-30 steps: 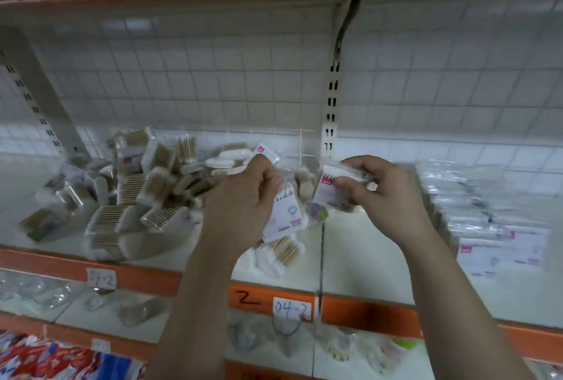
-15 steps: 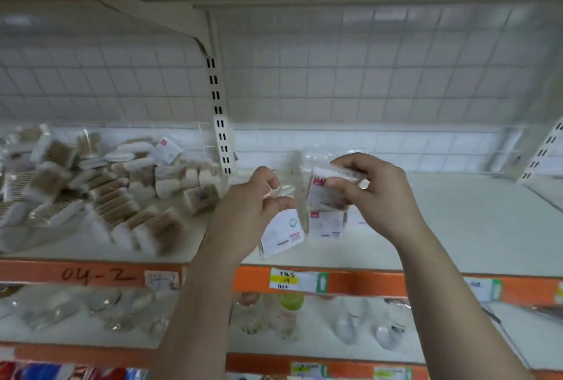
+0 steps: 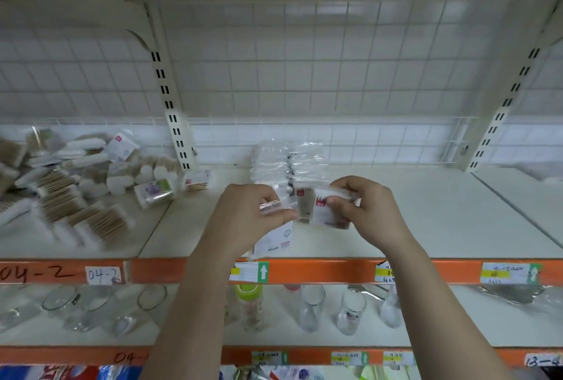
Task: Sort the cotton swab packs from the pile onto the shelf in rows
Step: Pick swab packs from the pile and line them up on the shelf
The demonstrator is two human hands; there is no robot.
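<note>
A person's left hand [image 3: 246,215] pinches the clear top of a cotton swab pack [image 3: 274,241] between thumb and curled fingers. The pack's white printed card hangs down toward the orange front edge [image 3: 320,271] of a store shelf [image 3: 426,215]. The right hand [image 3: 370,212] grips a second swab pack [image 3: 323,210], white with a small red mark, between thumb and fingertips. The two hands are held close together over the front of the cream shelf board; whether the two held packs touch each other cannot be told. Directly behind the hands, two short rows of clear-wrapped packs [image 3: 289,163] run back toward the white wire-grid panel [image 3: 304,75]. Well to the left, beyond a slotted upright [image 3: 173,117], a loose pile of swab packs [image 3: 76,191] lies jumbled on the neighbouring shelf section, many of them showing wooden stems with white tips. A handwritten tag reading 04-2 [image 3: 102,274] is stuck on the orange edge below the pile. A printed price label [image 3: 249,271] with a green arrow sits just beneath the left wrist. On the level below, clear glass bottles [image 3: 350,312] stand upright, blurred.
</note>
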